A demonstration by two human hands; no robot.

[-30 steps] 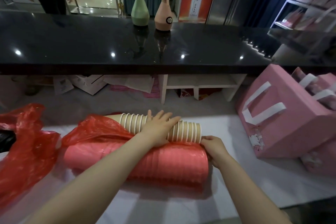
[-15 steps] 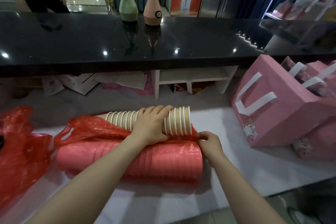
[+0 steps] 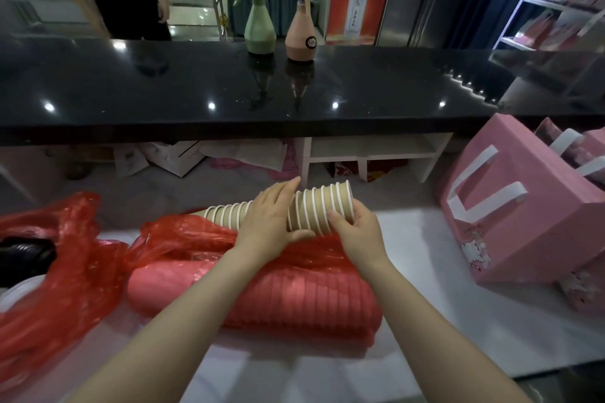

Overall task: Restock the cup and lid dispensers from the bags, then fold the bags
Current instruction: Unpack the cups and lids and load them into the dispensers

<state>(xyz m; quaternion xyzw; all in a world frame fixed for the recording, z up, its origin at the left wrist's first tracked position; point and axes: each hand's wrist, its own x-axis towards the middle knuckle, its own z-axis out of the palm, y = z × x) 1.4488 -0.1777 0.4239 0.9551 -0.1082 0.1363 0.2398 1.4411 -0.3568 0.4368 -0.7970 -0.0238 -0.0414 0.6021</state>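
R hand [image 3: 361, 231] now gripping cup stack [image 3: 322, 209] w/ L hand [image 3: 271, 222].

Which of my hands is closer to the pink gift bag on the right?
Right. The right hand grips the open end of the cup stack, on the side toward the pink gift bag; the left hand holds the stack's middle, farther away.

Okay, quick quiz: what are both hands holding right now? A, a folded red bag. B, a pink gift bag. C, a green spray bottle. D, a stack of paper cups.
D: the left hand and right hand both grip the stack of paper cups, lifted above the red bag.
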